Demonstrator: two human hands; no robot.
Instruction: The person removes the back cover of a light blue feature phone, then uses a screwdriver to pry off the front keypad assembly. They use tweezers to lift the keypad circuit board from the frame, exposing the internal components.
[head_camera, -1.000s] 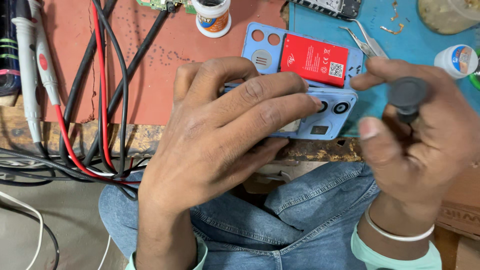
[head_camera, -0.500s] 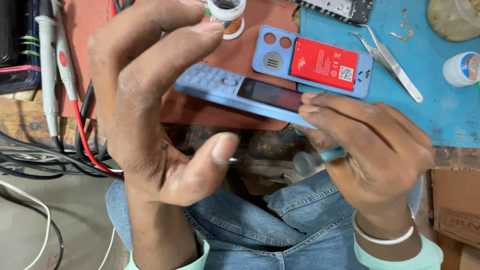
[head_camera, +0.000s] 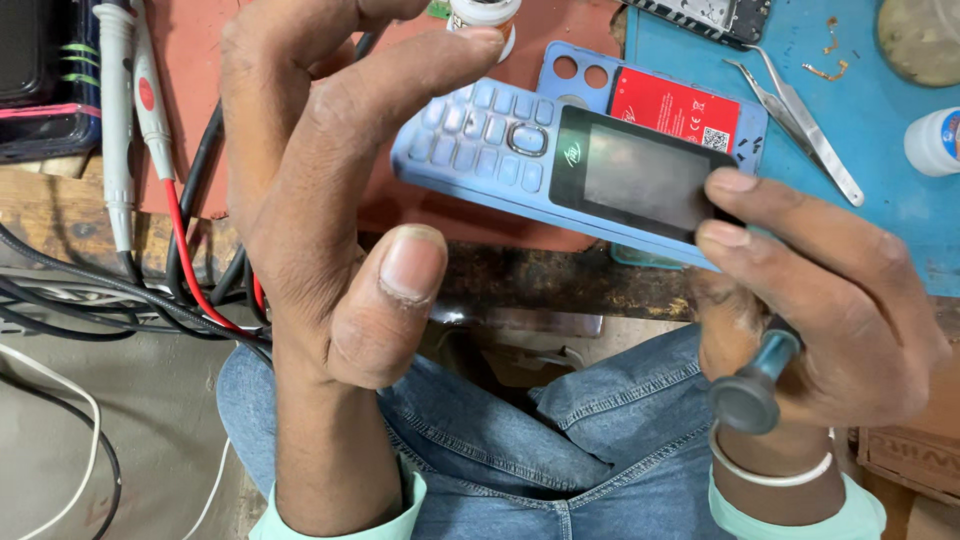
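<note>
You have one blue keypad phone (head_camera: 570, 170) pinched at its screen end by your right hand (head_camera: 820, 300), which also clamps one screwdriver (head_camera: 755, 385) in its palm. One blue back shell (head_camera: 660, 105) with a red battery lies on the mat, beside one pair of tweezers (head_camera: 800, 120). Since half a second ago the phone has turned face-up toward you, and your left hand (head_camera: 320, 200) hangs spread wide, its fingertip at the keypad end.

Worn wooden workbench (head_camera: 70, 215), blue mat (head_camera: 900, 230), grey floor (head_camera: 150, 430)
</note>
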